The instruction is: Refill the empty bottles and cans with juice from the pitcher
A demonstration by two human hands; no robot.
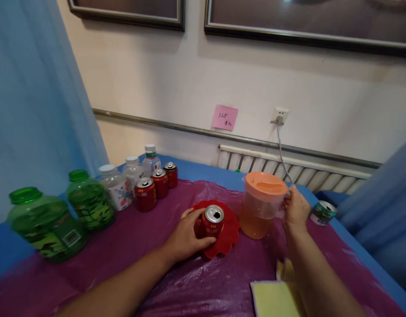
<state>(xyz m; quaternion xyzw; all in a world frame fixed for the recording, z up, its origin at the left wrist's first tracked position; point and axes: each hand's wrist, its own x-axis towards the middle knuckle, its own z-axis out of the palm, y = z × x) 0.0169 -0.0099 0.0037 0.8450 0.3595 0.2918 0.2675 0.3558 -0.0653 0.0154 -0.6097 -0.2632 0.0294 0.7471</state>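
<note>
My left hand is wrapped round a red drink can, which stands upright with its top opened. Under the can lies a red scalloped plate. To the right, my right hand grips the handle of a clear plastic pitcher. Amber liquid fills its lower part, and an orange lid covers it. The pitcher is upright beside the plate; I cannot tell whether its base touches the table.
Red cans, white-capped bottles and large green bottles line the left. A green can stands at the right edge. Yellow cloths lie in front on the purple sheet. Behind are a radiator and a plugged-in cord.
</note>
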